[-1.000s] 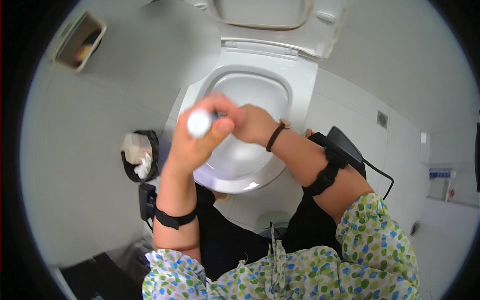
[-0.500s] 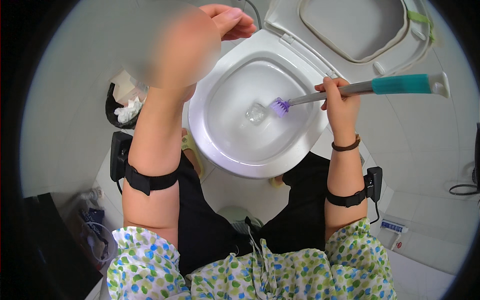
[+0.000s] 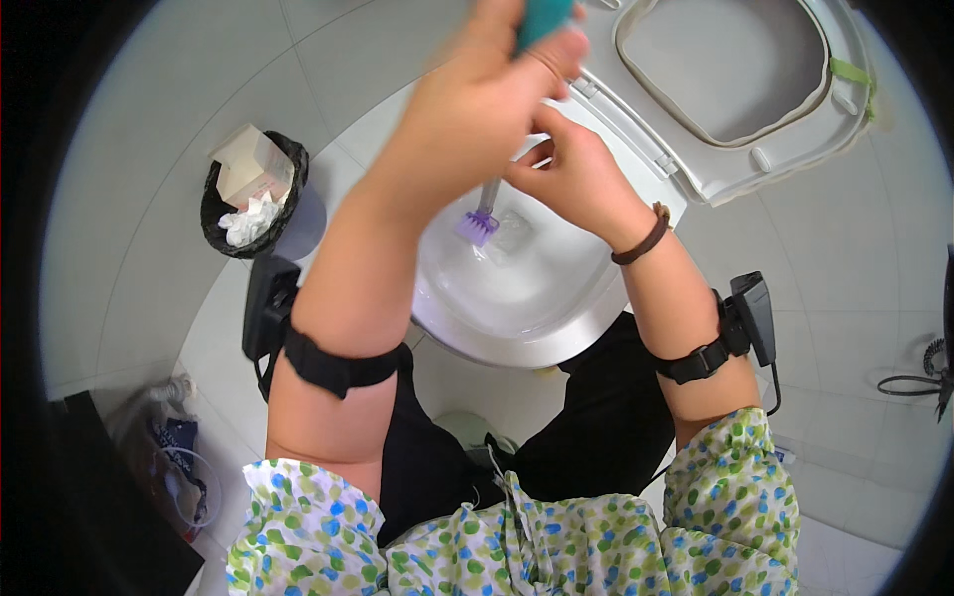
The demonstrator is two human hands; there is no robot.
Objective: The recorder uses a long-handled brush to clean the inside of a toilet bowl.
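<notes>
Brush in hand, we look down into the white toilet bowl, where the purple head sits low, just left of the water. Our left hand wraps its fingers and thumb around the teal handle near the upper edge. Our right hand curls its thumb and fingers in beside the metal shaft; we cannot tell whether they pinch it. To our left, a lined bin holds a box and crumpled tissue.
</notes>
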